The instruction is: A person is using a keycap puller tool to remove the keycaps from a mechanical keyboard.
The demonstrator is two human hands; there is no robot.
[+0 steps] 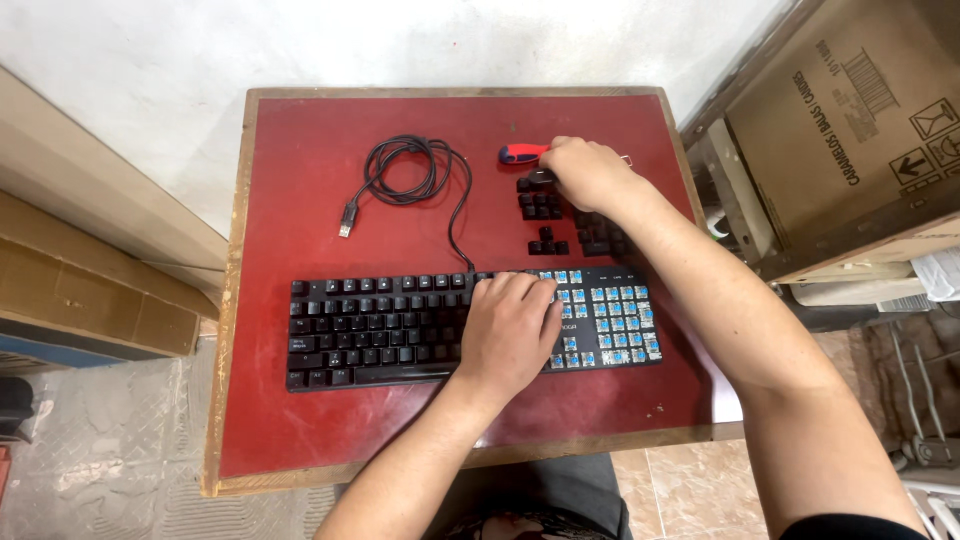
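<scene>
The left hand (510, 330) lay flat on the black keyboard (380, 325), palm down, its fingers (505, 288) held loosely together and stretched to the top row of keys; they pressed on the board but gripped nothing. Just to the right of those fingers the keyboard's caps were off, leaving the blue switches (612, 320) bare. The keys under and to the left of the hand kept their caps.

The right hand (585, 172) reached further up the red table (300, 180), its fingers curled down and closed over the shaft of a tool with a red and blue handle (523, 153); the handle stuck out to the left of the knuckles, and a bit of metal showed at their right. Whether the fingertips also pinched a cap underneath could not be told.

Directly below the right fingers, and touching them at the top, sat the loose black keycaps (545, 207), laid out in small groups. The keyboard's coiled cable (405, 175) lay well to the left of them.
</scene>
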